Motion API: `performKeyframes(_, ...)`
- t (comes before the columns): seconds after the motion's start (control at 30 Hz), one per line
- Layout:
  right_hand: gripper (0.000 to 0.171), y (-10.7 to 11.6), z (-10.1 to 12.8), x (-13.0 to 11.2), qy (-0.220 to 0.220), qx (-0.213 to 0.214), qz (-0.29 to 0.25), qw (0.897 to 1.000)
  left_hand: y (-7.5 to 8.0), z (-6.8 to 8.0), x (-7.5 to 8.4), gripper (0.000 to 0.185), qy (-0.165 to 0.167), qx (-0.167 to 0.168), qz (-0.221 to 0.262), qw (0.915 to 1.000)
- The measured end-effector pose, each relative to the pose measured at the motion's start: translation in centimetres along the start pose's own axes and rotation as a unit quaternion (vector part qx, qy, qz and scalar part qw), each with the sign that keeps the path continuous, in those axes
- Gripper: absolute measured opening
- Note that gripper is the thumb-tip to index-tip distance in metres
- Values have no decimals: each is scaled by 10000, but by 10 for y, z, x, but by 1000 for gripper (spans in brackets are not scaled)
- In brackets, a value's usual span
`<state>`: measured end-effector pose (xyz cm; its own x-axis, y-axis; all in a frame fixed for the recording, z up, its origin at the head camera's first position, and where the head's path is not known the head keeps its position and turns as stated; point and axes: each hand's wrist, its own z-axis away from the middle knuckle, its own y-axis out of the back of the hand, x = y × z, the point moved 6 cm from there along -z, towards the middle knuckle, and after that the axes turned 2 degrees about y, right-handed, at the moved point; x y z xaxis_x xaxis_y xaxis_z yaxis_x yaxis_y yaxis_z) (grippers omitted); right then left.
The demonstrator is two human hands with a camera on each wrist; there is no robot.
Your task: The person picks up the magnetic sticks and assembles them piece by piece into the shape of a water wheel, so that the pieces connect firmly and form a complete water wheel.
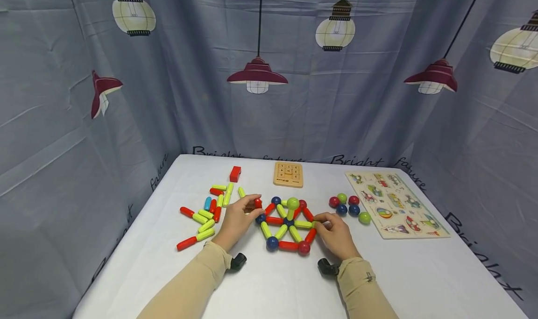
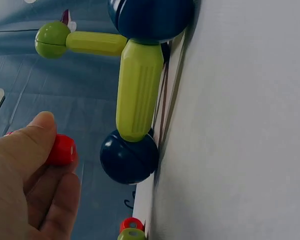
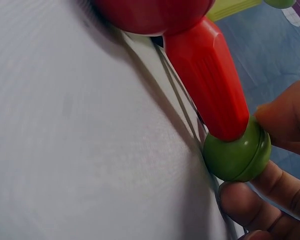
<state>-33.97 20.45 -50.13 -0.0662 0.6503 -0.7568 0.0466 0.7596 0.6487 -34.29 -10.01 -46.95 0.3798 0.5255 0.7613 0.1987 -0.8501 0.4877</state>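
A wheel-shaped frame of magnetic rods and balls lies on the table, with red rods [image 1: 288,246] along its rim and yellow-green rods [image 1: 303,224] as spokes. From its blue hub ball [image 1: 288,221] a yellow-green rod stands up, topped by a green ball [image 1: 293,203]. My left hand [image 1: 237,218] pinches a red rod [image 2: 62,150] between thumb and fingers, raised beside the blue ball [image 2: 129,157] at the frame's left corner. My right hand [image 1: 335,233] pinches the green ball [image 3: 237,152] at the right corner, which joins a red rod [image 3: 208,80].
Several loose red, yellow-green and blue rods [image 1: 208,203] lie left of the frame, near a red block [image 1: 235,173]. Behind it is a wooden number puzzle [image 1: 288,174]. Loose balls [image 1: 354,210] and a picture puzzle board [image 1: 397,204] lie to the right.
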Motion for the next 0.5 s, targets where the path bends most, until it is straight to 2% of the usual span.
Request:
performKeyframes(0.2, 20, -1, -1, 2, 15, -33, 28, 10000, -6, 2, 0, 49, 53, -226, -69, 9997)
performKeyframes(0.4, 20, -2, -3, 2, 16, 5, 71, 10000, -15, 2, -8, 43, 337, -646, -227, 9971)
performKeyframes(0.5, 20, -2, -2, 2, 9, -5, 96, 10000, -16, 2, -9, 47, 462, -796, -233, 9955)
